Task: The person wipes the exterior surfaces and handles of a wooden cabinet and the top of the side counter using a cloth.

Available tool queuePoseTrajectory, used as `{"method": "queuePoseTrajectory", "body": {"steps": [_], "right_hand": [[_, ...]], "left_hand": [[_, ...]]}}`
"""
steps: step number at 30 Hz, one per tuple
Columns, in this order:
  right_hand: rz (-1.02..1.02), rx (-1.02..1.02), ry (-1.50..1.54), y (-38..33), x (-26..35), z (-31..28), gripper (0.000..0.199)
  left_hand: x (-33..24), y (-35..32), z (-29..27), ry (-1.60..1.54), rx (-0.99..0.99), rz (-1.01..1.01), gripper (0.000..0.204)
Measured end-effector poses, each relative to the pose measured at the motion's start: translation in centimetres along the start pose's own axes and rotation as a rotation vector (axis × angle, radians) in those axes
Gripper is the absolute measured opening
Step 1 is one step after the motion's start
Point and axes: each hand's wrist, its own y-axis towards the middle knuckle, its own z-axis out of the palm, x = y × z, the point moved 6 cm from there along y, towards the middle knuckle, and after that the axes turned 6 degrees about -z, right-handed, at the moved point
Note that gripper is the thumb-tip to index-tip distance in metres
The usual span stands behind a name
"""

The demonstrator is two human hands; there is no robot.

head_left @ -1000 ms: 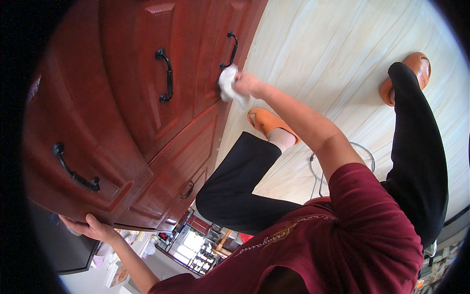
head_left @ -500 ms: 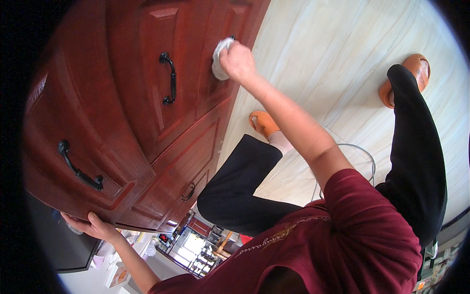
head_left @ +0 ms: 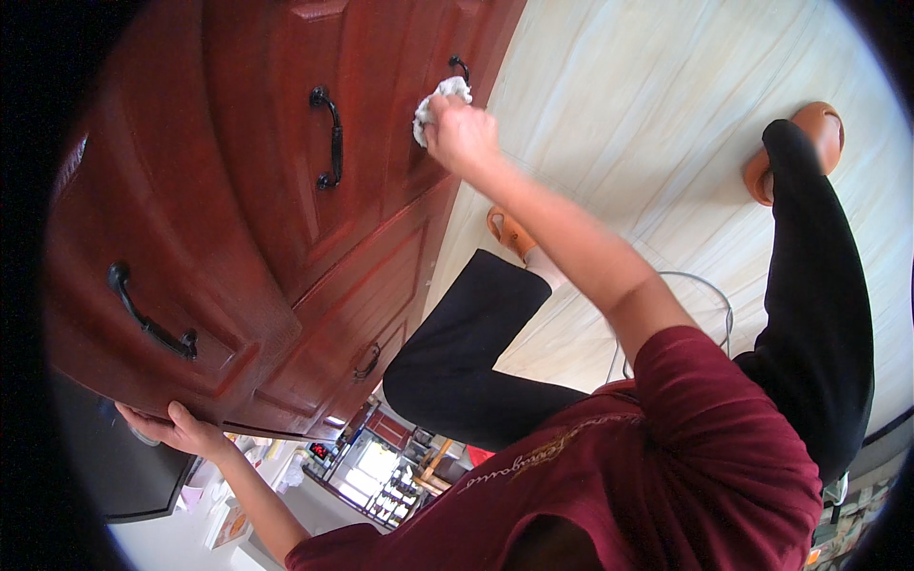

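Plainly, from my head view, my right fingers (head_left: 447, 112) are curled tight around a crumpled white cloth (head_left: 454, 88), soft and loosely folded, pressed against the front of a dark red cabinet (head_left: 257, 181). The cloth sits just beside a slim black handle (head_left: 460, 68) near the cabinet's far edge. Raised panels with bevelled borders and a faint wood grain shape that glossy front; another black handle (head_left: 331, 141), bowed with a thicker grip, stands farther in. My left fingers (head_left: 150, 424) lie spread along the cabinet's near edge, thumb apart from the rest; a pale, rounded bit shows beneath them, too little to identify. Below stretches a smooth, cream floor (head_left: 609, 105) streaked with grey veins, where I stand in orange slippers (head_left: 821, 143). A thin metal ring (head_left: 729, 314) curves beside my black trousers (head_left: 466, 324).
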Motion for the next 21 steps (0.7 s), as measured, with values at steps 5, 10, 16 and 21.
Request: {"method": "queuePoseTrajectory", "body": {"steps": [5,10,16,21], "right_hand": [[0.064,-0.398,0.118,4.1,-1.1,-4.8,0.016],[0.012,-0.401,0.251,1.5,0.6,-1.6,0.024],[0.219,0.085,0.448,-9.8,1.0,10.0,0.035],[0.496,0.189,0.530,-9.5,-1.3,11.3,0.028]], "left_hand": [[0.1,-0.2,0.0,-0.028,-0.006,-0.032,0.060],[0.2,-0.1,0.1,-0.024,0.010,-0.020,0.061],[-0.1,0.0,0.2,-0.030,0.017,-0.020,0.059],[-0.2,0.1,0.1,-0.011,0.020,0.027,0.060]]}}
